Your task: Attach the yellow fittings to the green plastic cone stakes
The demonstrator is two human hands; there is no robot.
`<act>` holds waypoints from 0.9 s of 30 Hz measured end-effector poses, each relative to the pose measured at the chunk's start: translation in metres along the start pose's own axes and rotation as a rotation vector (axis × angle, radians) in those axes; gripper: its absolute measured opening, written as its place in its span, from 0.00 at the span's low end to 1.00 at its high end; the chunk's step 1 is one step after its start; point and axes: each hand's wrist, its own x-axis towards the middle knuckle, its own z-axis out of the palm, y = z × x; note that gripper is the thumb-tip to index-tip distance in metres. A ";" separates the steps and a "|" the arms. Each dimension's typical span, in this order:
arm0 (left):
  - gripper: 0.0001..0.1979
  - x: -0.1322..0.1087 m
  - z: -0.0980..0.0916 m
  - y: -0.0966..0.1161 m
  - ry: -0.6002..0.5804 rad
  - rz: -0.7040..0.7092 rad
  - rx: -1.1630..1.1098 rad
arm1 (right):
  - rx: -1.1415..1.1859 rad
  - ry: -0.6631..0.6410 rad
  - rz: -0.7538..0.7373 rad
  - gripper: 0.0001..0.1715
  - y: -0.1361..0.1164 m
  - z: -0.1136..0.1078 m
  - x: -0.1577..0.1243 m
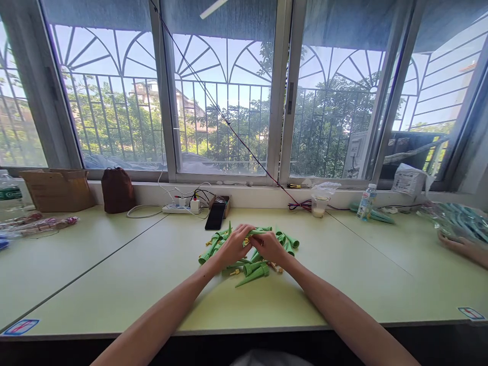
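Two bare forearms reach in from the bottom edge, over the near rim of a pale green surface [114, 284], and meet at its middle. The left hand [235, 245] and right hand [269, 247] sit touching each other, on top of a loose pile of green cones [252, 272], slim pointed plastic pieces lying every which way, with a few small yellow bits [235, 272] among them.

The fingers of the left hand are curled shut, pinching one end of a single green cone [260, 231] that lies level just above both hands. The right hand's fingers are curled under too, but its back hides them, so I cannot tell whether they grip that cone.

Beyond the pile, near the wall, a black phone [215, 215] leans against a small box, beside a white power strip [178, 208]. Further left stand a brown pouch [117, 189] and an open cardboard box [57, 189]. To the right are a plastic cup [319, 206] and a water bottle [366, 202]. At the far right edge, another person's hand [463, 247] rests on the surface. Barred windows look onto trees.
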 end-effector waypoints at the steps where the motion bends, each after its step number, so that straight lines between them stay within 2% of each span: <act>1: 0.18 0.000 0.000 0.000 -0.003 0.002 -0.002 | -0.003 0.001 -0.012 0.18 0.000 0.000 0.000; 10: 0.23 0.000 0.000 -0.002 0.006 -0.016 -0.022 | 0.015 -0.008 -0.009 0.18 -0.003 -0.001 0.000; 16: 0.20 0.000 0.004 -0.004 0.054 -0.141 -0.052 | -0.034 0.043 0.061 0.18 -0.001 -0.003 0.000; 20: 0.20 -0.002 0.010 -0.010 0.051 -0.135 -0.056 | -0.034 0.059 0.073 0.13 0.003 -0.003 0.001; 27: 0.18 0.001 0.012 -0.006 0.130 -0.197 -0.115 | -0.036 0.127 0.077 0.14 0.009 0.000 0.002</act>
